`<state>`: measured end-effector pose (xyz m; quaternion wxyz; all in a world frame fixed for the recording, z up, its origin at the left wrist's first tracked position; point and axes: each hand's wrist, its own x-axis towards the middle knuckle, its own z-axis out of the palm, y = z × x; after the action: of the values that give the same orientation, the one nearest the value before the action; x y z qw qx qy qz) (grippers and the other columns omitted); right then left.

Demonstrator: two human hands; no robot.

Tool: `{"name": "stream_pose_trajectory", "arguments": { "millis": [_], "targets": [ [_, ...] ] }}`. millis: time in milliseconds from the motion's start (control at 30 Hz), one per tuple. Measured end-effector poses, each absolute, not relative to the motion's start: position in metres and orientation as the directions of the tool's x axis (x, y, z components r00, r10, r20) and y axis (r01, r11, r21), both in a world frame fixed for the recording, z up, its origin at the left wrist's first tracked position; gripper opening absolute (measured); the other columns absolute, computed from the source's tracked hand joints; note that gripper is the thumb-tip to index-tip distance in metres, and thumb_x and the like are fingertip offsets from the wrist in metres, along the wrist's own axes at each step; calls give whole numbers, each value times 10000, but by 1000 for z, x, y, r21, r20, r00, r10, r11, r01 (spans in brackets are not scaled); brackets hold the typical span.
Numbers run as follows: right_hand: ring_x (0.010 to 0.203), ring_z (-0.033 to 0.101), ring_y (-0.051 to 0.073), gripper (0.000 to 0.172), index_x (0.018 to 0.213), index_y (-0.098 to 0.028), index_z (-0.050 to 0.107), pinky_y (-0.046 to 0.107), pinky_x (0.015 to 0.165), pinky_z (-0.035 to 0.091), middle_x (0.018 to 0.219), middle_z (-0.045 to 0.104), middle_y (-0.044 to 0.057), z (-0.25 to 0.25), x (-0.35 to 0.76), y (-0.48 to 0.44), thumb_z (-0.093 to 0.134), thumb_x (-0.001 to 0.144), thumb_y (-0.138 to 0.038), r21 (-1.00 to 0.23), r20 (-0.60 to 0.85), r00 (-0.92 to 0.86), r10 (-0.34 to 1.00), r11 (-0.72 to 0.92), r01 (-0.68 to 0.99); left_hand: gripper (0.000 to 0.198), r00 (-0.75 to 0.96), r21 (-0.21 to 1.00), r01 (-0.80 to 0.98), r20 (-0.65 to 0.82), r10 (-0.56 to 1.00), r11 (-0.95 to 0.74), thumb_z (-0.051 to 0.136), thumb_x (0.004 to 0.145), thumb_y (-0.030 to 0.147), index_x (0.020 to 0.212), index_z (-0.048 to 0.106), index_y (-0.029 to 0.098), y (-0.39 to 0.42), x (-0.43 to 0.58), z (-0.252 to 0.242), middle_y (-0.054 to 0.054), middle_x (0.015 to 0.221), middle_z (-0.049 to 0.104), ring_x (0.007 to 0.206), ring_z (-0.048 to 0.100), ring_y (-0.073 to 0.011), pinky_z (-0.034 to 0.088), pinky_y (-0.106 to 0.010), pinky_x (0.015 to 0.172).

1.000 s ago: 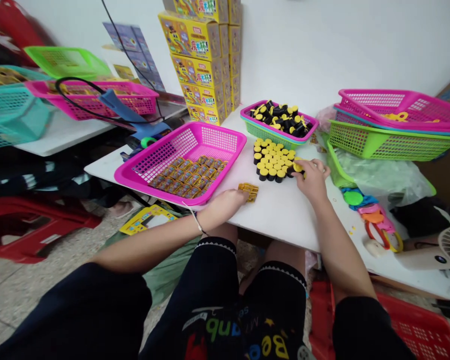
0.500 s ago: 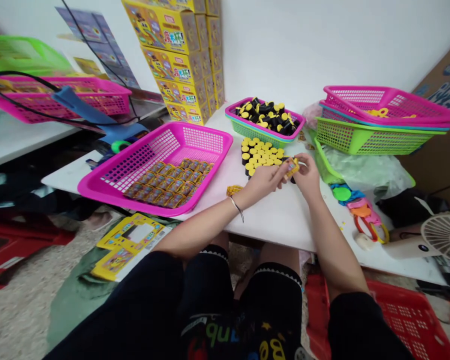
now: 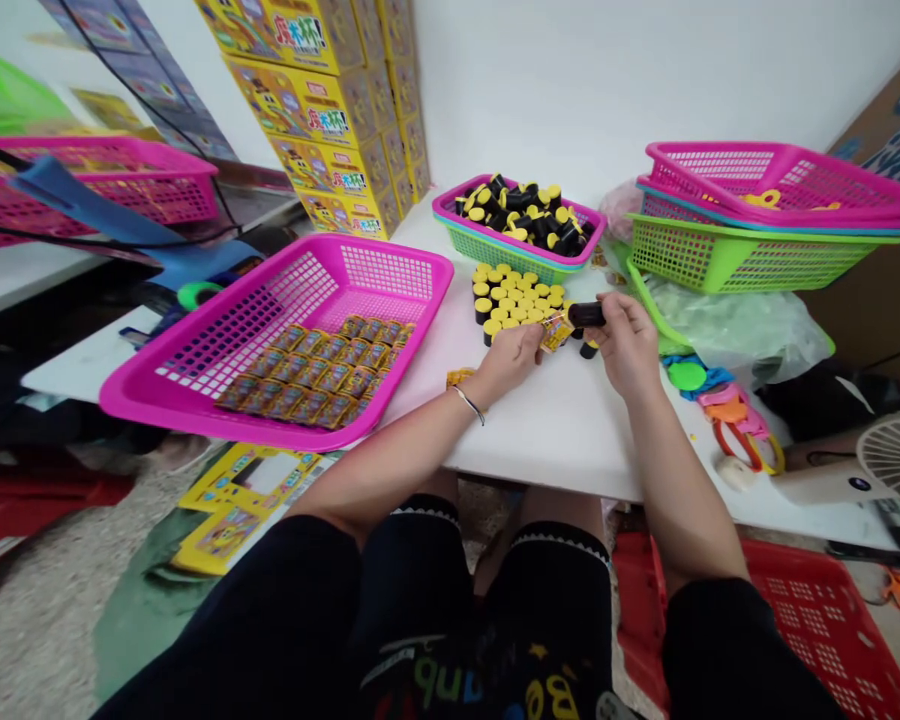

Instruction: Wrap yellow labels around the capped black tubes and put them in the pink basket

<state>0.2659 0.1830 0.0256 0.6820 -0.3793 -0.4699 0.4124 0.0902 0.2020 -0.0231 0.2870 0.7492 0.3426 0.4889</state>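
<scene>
Since the previous frame, the right hand (image 3: 626, 345) has left the small gold printed packet (image 3: 557, 332) and now clamps a black cylinder (image 3: 585, 314) crosswise in its grip, the cylinder's end pointing toward the packet. The left hand (image 3: 506, 360) keeps its grip closed on the packet, which sticks out past the fingertips. Packet and cylinder lie just beside each other; whether they touch cannot be told from this view.

Both hands are over the white bench (image 3: 540, 440), directly in front of a block of upright yellow-capped black cylinders (image 3: 517, 300). One more cylinder (image 3: 589, 349) stands just below the right hand, apart from the block. A second gold packet (image 3: 460, 377) lies on the bench near the left wrist, which wears a thin bracelet (image 3: 469, 404).

Left of the hands, a pink basket (image 3: 390, 270) holds rows of gold packets. Behind the block, a pink basket nested in a green one (image 3: 487, 245) holds loose cylinders — black bodies, yellow caps. Stacked yellow boxes (image 3: 322, 110) rise at the back of the bench.
</scene>
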Motion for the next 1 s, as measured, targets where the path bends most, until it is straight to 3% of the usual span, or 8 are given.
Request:
{"name": "stream_pose_trajectory", "arguments": {
  "millis": [233,400,600,733,867,933,1000],
  "targets": [
    [578,627,79,420,900,-259,680,204,537,551,774,684,-51,29,264,177,826,713,-606,-884,356,177,918,392,-255,716,372,607,263,653,659,-750,128,996,718,648,491,207,205,82,-18,-26,590,550,544,510,-137,383,-294,545],
    [510,583,74,393,880,-248,694,215,508,531,713,669,-55,28,263,177,843,715,-572,-903,345,101,933,359,-237,726,338,612,240,675,656,-754,101,995,716,657,493,207,205,81,-18,-33,603,569,558,531,-139,403,-287,556],
    [598,645,113,379,959,-272,699,252,568,572,776,706,-26,23,270,177,804,764,-579,-881,471,37,881,472,-16,729,333,610,238,679,654,-755,125,987,731,673,514,200,204,78,-14,-42,640,580,606,541,-147,435,-290,612],
    [805,708,158,434,1037,-286,694,284,705,618,907,740,13,21,275,176,819,744,-580,-844,529,-11,849,527,102,749,370,693,205,599,710,-691,228,938,806,754,599,181,206,79,-13,-37,666,591,638,562,-145,454,-280,634],
    [944,713,184,516,1139,-287,695,327,844,621,1022,749,44,21,278,176,839,728,-564,-839,530,-52,846,532,116,794,478,878,-98,454,752,-468,411,833,875,979,668,137,204,84,-9,-68,786,679,692,651,-148,534,-288,683],
    [935,702,186,497,1115,-278,721,339,851,613,1028,744,50,23,280,175,857,715,-539,-838,522,-103,847,532,124,730,540,918,-219,396,742,-331,571,800,818,1005,667,125,201,85,-5,-94,872,713,780,697,-167,571,-305,743],
    [903,680,181,457,1066,-270,748,338,820,603,1018,730,53,25,281,173,871,701,-516,-825,522,-164,837,544,154,608,560,931,-193,364,744,-310,711,778,702,956,676,122,199,84,-2,-83,868,723,798,699,-163,568,-291,757]
  ]
}}
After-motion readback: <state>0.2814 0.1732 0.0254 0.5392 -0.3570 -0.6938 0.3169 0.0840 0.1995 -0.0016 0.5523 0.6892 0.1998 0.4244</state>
